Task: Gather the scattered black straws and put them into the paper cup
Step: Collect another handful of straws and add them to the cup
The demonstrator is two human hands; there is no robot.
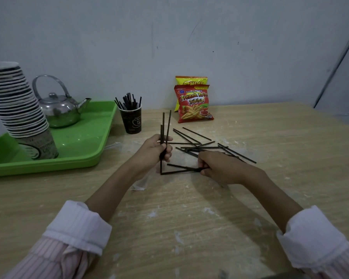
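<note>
Mid-desk, left hand (156, 151) gripping upright straws (165, 127), right hand (216, 167) pinching flat straws (179, 170), loose straw pile (206, 147) just behind, paper cup (132, 121) nr tray (85, 141) edge, desk (189, 218) front bare.

Dim, flat indoor light with a cool grey cast. Soft shadows fall toward the viewer beneath both forearms on the wooden surface (189, 218), suggesting a source above and ahead. Small specular highlights on the metal kettle (58, 109) and green tray (85, 146); no harsh glare. Wide-angle distortion: the stacked cups (16, 103) lean at the left edge, sleeves stretch at the bottom corners. Centre fairly sharp; edges softer, slightly noisy.
</note>
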